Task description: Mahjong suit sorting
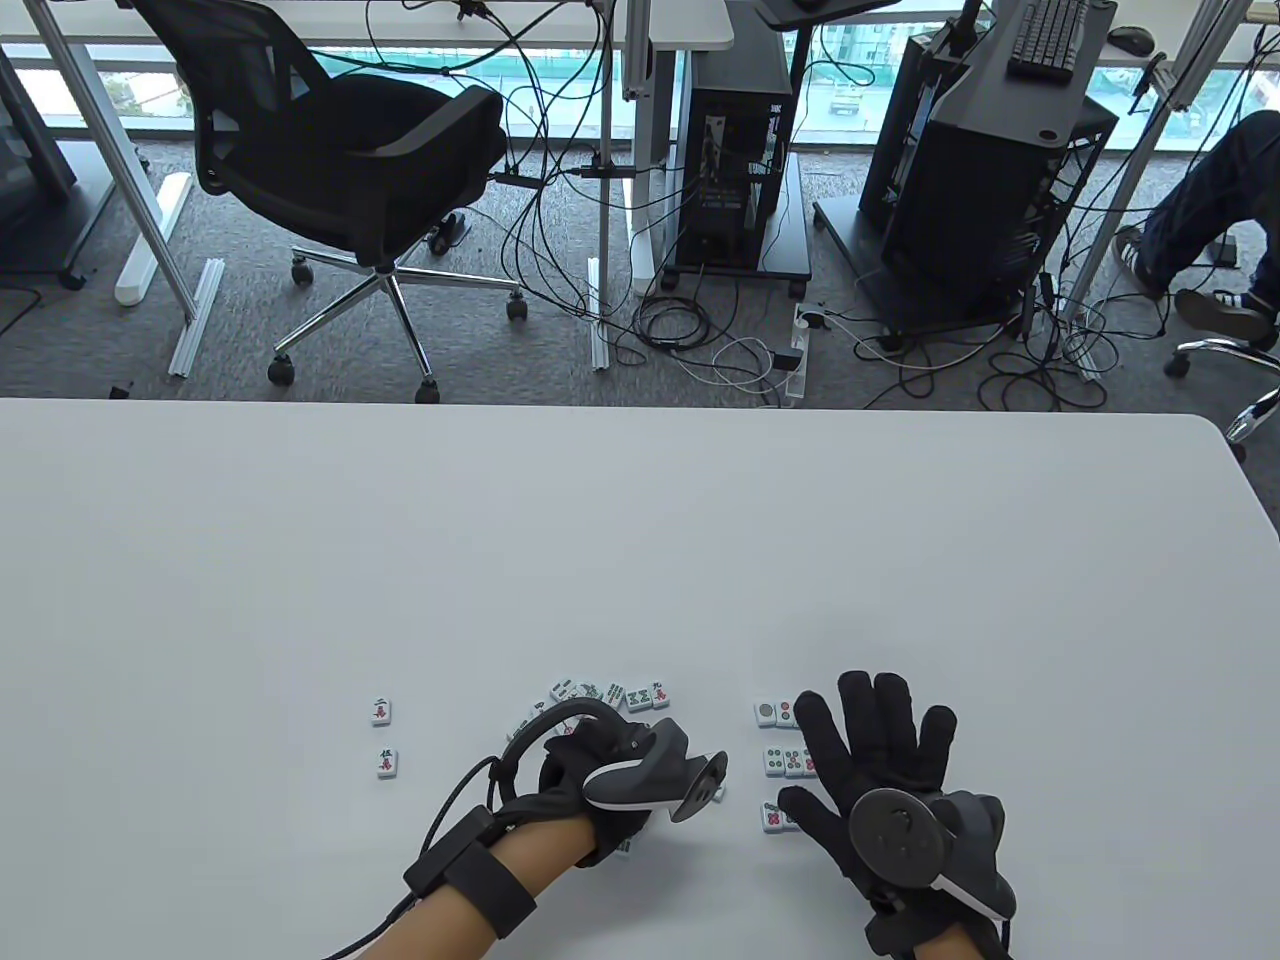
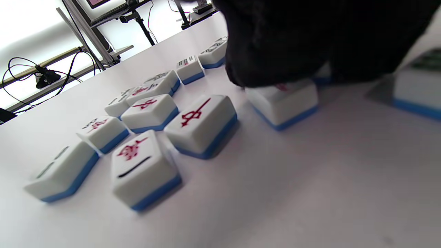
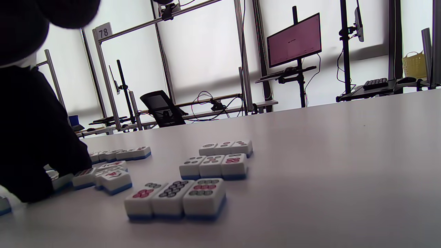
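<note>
Blue-backed white mahjong tiles lie face up near the table's front edge. My left hand [image 1: 575, 775] is curled down over a loose cluster of tiles [image 1: 610, 692]. In the left wrist view its fingertips [image 2: 275, 51] close on one tile [image 2: 286, 103] that sits on the table. Red character tiles [image 2: 201, 122] lie beside it. My right hand [image 1: 880, 745] is spread flat with straight fingers and holds nothing. It partly covers three rows of circle tiles [image 1: 787, 762], which the right wrist view shows in full [image 3: 213, 166]. Two character tiles [image 1: 381, 710] sit apart at the left.
The white table [image 1: 640, 540] stretches far beyond the tiles. Behind its far edge are an office chair [image 1: 340, 160], computer towers [image 1: 740, 150], floor cables and a seated person's leg [image 1: 1200, 220]. The left hand's glove [image 3: 31, 137] fills the left of the right wrist view.
</note>
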`<action>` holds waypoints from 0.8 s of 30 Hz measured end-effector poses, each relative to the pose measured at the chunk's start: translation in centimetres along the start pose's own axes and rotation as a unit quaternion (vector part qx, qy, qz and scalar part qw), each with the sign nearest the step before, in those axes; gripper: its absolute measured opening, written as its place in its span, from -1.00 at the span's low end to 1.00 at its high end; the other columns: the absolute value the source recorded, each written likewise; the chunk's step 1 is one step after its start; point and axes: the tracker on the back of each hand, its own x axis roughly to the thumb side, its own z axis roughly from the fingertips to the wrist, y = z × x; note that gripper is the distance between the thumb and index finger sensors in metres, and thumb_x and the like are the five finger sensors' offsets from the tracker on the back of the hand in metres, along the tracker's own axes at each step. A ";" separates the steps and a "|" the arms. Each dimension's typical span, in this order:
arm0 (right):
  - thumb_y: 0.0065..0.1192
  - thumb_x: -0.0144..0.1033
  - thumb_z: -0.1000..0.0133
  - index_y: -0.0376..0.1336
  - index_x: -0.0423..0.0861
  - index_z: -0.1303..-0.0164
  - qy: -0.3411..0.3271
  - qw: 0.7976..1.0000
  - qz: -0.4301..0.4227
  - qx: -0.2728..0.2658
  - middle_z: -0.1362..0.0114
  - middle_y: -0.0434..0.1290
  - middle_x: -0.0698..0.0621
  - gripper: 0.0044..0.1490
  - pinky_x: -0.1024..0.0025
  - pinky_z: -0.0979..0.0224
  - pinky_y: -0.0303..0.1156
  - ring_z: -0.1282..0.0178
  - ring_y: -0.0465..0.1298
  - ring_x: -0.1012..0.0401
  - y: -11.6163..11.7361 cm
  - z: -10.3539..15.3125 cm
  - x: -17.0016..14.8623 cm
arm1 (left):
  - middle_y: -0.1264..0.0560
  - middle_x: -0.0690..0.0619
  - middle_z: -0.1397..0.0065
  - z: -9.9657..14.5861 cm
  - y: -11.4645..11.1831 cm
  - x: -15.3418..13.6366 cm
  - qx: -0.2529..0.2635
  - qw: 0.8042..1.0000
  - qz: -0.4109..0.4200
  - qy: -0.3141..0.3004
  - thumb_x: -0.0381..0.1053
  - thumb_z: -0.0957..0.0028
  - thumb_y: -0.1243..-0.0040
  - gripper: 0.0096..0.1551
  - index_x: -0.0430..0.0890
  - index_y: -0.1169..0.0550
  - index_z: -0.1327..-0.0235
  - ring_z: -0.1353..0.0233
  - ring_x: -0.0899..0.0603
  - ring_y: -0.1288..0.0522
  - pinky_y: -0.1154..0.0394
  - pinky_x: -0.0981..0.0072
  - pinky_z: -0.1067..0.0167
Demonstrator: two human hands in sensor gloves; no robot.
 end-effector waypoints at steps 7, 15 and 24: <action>-0.10 0.31 -0.13 -0.33 0.20 -0.68 0.001 1.000 0.000 -0.001 -0.75 -0.44 -0.08 0.01 -0.37 -0.53 -0.53 -0.66 -0.51 -0.11 0.0 0.0 0.0 | -0.70 0.30 0.49 0.8 1.7 -1.0 0.041 0.999 0.028 -0.005 0.30 0.35 -0.42 -0.32 -0.11 -0.68 0.08 0.70 0.19 -0.54 -0.61 0.29 0.54; -0.10 0.31 -0.13 -0.33 0.20 -0.68 -0.001 1.000 -0.001 0.000 -0.76 -0.44 -0.07 0.00 -0.38 -0.53 -0.52 -0.67 -0.51 -0.11 0.1 0.0 0.0 | -0.71 0.29 0.41 4.7 2.9 -6.8 0.079 0.996 0.033 0.032 0.26 0.35 -0.44 -0.32 -0.09 -0.66 0.03 0.65 0.17 -0.57 -0.62 0.26 0.48; -0.10 0.31 -0.13 -0.33 0.20 -0.67 -0.002 1.000 0.008 0.003 -0.75 -0.44 -0.08 0.00 -0.37 -0.53 -0.52 -0.66 -0.51 -0.11 0.1 0.0 0.1 | -0.72 0.27 0.38 9.6 -0.3 -13.2 0.050 0.992 0.039 0.109 0.24 0.35 -0.44 -0.32 -0.08 -0.65 0.01 0.62 0.16 -0.59 -0.62 0.25 0.44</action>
